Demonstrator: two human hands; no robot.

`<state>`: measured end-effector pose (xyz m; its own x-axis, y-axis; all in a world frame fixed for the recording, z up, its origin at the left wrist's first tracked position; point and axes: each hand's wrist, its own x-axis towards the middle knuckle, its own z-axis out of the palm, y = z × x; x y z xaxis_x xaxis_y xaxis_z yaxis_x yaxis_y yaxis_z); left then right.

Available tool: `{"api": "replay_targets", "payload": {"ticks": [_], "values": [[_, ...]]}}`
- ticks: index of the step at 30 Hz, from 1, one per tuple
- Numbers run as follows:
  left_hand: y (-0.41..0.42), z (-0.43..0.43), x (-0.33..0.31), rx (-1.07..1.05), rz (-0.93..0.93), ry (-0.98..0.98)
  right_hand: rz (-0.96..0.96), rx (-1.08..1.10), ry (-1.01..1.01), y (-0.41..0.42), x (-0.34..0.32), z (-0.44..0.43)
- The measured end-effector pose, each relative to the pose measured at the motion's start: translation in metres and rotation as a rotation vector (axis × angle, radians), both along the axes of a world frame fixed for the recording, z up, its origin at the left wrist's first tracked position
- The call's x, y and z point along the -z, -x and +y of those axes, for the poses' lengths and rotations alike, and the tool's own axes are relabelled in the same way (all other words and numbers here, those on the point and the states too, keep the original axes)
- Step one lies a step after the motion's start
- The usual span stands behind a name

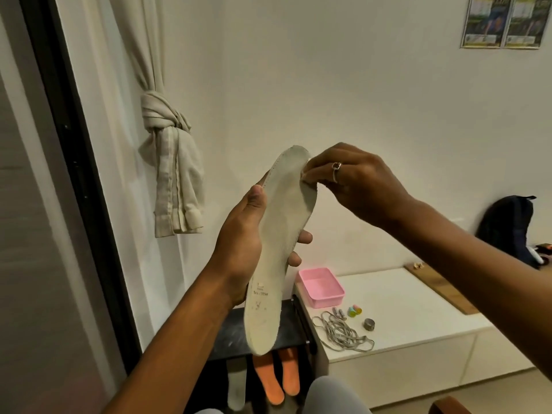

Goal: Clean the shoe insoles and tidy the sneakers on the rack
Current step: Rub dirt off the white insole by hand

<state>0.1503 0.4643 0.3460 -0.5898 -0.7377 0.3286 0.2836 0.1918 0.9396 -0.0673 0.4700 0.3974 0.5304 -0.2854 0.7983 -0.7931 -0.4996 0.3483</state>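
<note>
insole (280, 222) upright | left hand (239, 243) grips middle | right hand (358, 180) pinches toe edge

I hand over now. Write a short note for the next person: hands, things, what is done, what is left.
Left hand grips the grey insole upright.
Right hand pinches what looks like a wipe against its top end.
Two orange insoles and a white insole lie low by the rack.
Done: cannot tell.
Left: this insole, the others, the sneakers, not in view.
</note>
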Motion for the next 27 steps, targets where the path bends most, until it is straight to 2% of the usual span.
{"api": "replay_targets", "payload": {"ticks": [5,7,11,13,16,18,21,23,25,27], "values": [[0.004,0.0,0.002,-0.03,0.057,0.009,0.22,-0.129,-0.091,-0.025,0.022,0.013],[0.005,0.0,0.002,-0.028,0.023,0.014,0.126,-0.086,-0.032,-0.016,0.012,0.005],[0.002,0.002,0.001,0.004,-0.058,-0.003,-0.188,0.015,0.07,-0.007,-0.003,-0.012],[0.002,0.001,0.001,-0.003,-0.039,-0.004,-0.224,-0.019,0.057,-0.022,0.005,-0.009],[0.001,-0.003,0.001,-0.019,0.023,-0.016,-0.062,-0.096,0.006,-0.043,0.02,0.002],[0.0,-0.004,0.001,-0.02,0.024,-0.016,-0.043,-0.085,0.015,-0.039,0.017,-0.003],[0.0,-0.003,0.001,0.004,-0.025,-0.012,-0.291,-0.004,0.095,-0.021,0.002,-0.02],[0.001,-0.003,0.002,0.005,-0.035,0.002,-0.378,-0.001,0.098,-0.021,0.002,-0.021],[0.004,-0.003,0.003,-0.009,0.006,-0.007,-0.306,-0.055,0.076,-0.035,0.013,-0.011],[0.003,-0.004,0.002,-0.031,0.048,-0.005,-0.151,-0.119,0.038,-0.051,0.027,0.001]]}}
